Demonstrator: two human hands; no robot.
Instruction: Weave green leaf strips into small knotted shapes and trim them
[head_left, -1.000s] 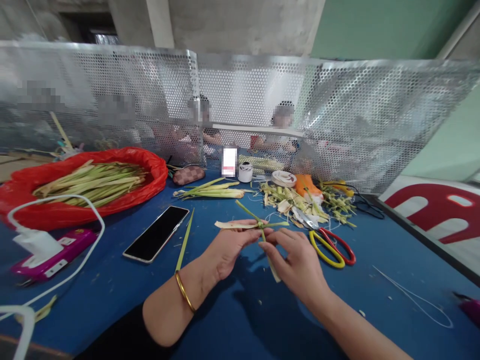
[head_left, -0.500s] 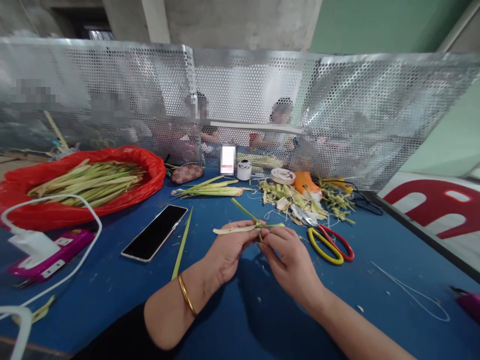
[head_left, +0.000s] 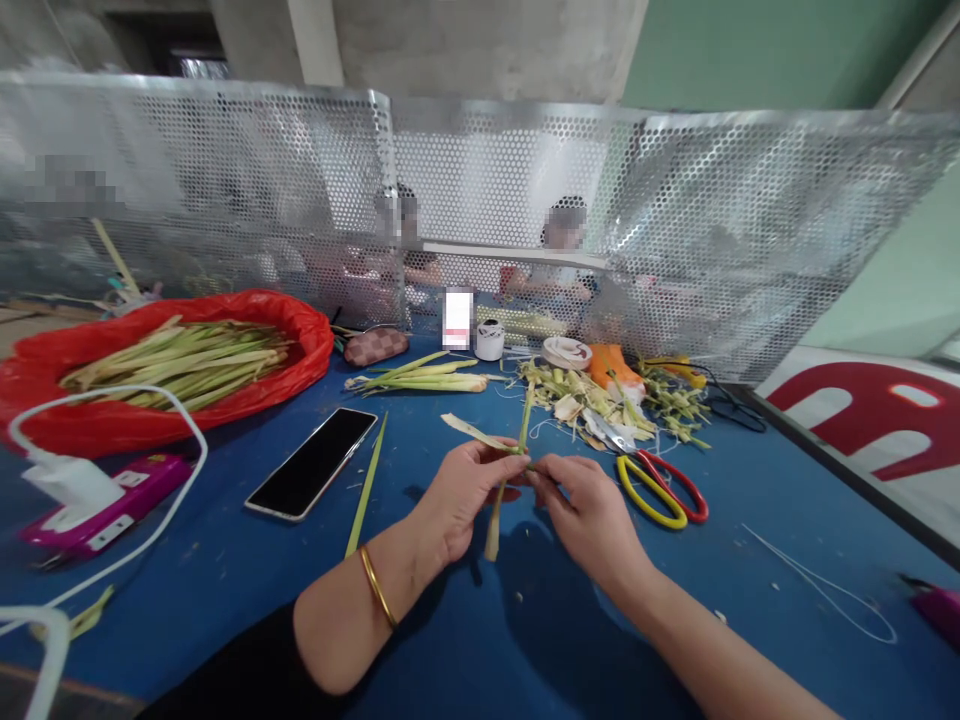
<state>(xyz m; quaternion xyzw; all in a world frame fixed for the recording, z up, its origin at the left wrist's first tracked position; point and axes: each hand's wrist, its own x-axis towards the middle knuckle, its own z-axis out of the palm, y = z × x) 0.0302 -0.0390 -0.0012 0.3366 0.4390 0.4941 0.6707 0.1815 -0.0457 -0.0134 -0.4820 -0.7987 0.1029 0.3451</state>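
Between my two hands is a small piece of crossed green plant-leaf strips (head_left: 526, 415), its ends pointing several ways from one crossing. My left hand (head_left: 469, 490) pinches it near that crossing, thumb on top. My right hand (head_left: 589, 505) has thumb and fingertips closed on a strip at the right side; the exact grip is partly hidden by the fingers. One pale strip end hangs down between the hands, and another points to the upper left. Scissors (head_left: 651, 490) with one yellow and one red handle lie beyond my right hand. A single long green strip (head_left: 367, 485) lies left of my left hand.
A black-screened phone (head_left: 311, 465) lies at left, near a purple power strip (head_left: 112, 505) with a white cable. Behind are a red bag (head_left: 311, 345) of leaf strips, a strip bundle (head_left: 424, 378) and scraps (head_left: 577, 400). A perforated metal screen (head_left: 495, 170) stands across the back, people beyond it.
The piece has turned in my hands: one strip end now hangs toward me and another points away. My right hand has shifted slightly down, its fingers still closed.
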